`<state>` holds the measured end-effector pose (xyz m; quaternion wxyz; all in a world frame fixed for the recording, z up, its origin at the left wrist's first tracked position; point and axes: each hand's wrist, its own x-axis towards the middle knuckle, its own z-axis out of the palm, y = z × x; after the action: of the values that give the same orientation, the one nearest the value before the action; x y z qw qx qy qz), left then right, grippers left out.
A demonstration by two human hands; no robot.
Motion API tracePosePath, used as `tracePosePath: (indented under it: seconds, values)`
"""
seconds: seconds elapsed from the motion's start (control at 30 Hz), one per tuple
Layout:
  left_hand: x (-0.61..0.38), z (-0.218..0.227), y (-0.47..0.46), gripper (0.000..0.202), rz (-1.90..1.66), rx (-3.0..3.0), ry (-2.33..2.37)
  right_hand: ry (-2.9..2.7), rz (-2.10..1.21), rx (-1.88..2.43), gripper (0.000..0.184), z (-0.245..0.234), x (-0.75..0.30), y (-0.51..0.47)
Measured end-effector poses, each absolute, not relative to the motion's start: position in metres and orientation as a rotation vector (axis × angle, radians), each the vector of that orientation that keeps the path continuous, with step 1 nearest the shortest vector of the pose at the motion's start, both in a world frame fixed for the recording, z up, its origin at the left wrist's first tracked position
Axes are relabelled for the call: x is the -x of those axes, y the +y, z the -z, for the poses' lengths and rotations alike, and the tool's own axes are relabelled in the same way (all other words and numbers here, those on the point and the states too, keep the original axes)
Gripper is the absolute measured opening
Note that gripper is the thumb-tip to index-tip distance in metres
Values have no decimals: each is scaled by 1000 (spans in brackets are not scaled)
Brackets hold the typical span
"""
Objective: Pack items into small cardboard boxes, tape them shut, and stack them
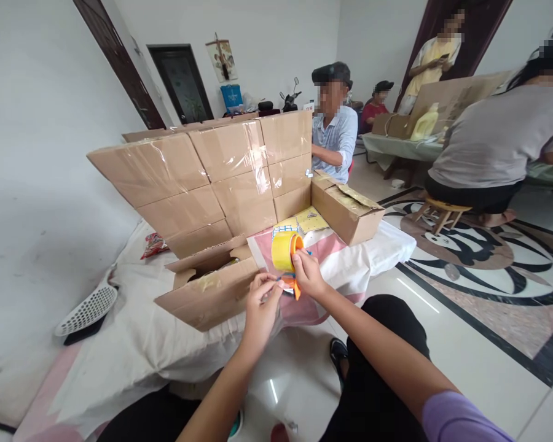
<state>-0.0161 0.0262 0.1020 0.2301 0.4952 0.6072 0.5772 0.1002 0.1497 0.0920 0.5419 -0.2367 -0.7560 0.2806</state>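
Observation:
My right hand [308, 273] grips an orange tape dispenser [295, 288] that carries a yellow roll of tape [282, 250]. It is held just above the low cloth-covered table [378, 248]. My left hand [262, 301] is pinched at the dispenser's front, fingertips together on what looks like the loose end of the tape. Right beside my left hand lies an open cardboard box [212, 285] with its flaps spread. Behind the tape roll lie yellow printed sheets [309, 219] on a pink cloth.
A wall of taped cardboard boxes [203, 178] stands across the back of the table. Another box [345, 212] sits at the right. A white perforated basket [87, 309] lies at the left. Several people sit or stand at the back right, one on a wooden stool [442, 212].

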Motion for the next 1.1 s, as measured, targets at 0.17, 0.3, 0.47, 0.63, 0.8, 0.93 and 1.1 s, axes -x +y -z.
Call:
tracePosePath:
  seconds: [0.17, 0.3, 0.47, 0.63, 0.8, 0.93, 1.1]
  values:
    - [10, -117, 21, 46, -1304, -1081, 1417, -1670, -658, 672, 50, -92, -104, 177]
    - [7, -106, 19, 47, -1189, -1039, 1374, -1364, -850, 772, 52, -96, -108, 186]
    - [0, -81, 15, 51, -1165, -1041, 1351, -1262, -1090, 734, 51, -104, -109, 175]
    - [-13, -64, 14, 51, -1192, -1073, 1337, -921, -1440, 817, 44, -107, -105, 172]
    - [-15, -50, 13, 51, -1193, -1115, 1349, -748, -1527, 901, 36, -106, -100, 172]
    - [-12, -35, 4, 48, -1203, -1137, 1396, -705, -1576, 946, 24, -101, -93, 168]
    - [-9, -18, -6, 45, -1178, -1178, 1408, -677, -1645, 999, 25, -97, -88, 167]
